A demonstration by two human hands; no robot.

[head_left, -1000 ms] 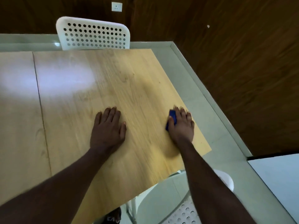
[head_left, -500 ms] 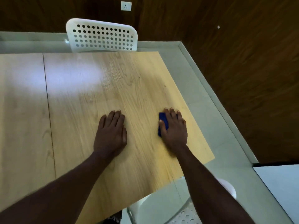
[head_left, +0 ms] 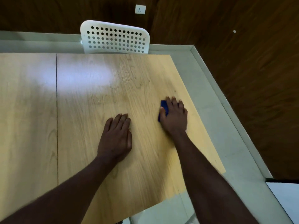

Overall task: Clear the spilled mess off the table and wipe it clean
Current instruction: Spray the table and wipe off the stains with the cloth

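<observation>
— Cloth (head_left: pixel 163 109)? 
— Dark blue, small, mostly hidden under right hand (head_left: pixel 174 118), near right edge of bench (head_left: pixel 77 126). 
— Right hand? 
— Palm down, fingers spread, pressing on cloth; real grasp or only pressing, cannot tell. 
— Left hand (head_left: pixel 115 136)? 
— Flat on wood, fingers together, holding nothing, well apart from cloth.

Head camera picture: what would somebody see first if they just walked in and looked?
Probably the two bare hands on the wooden table. The left hand lies flat near the middle, while the right hand presses a small blue cloth down near the table's right edge. After that, the white chair with holes at the far side stands out against the dark wall.
</observation>
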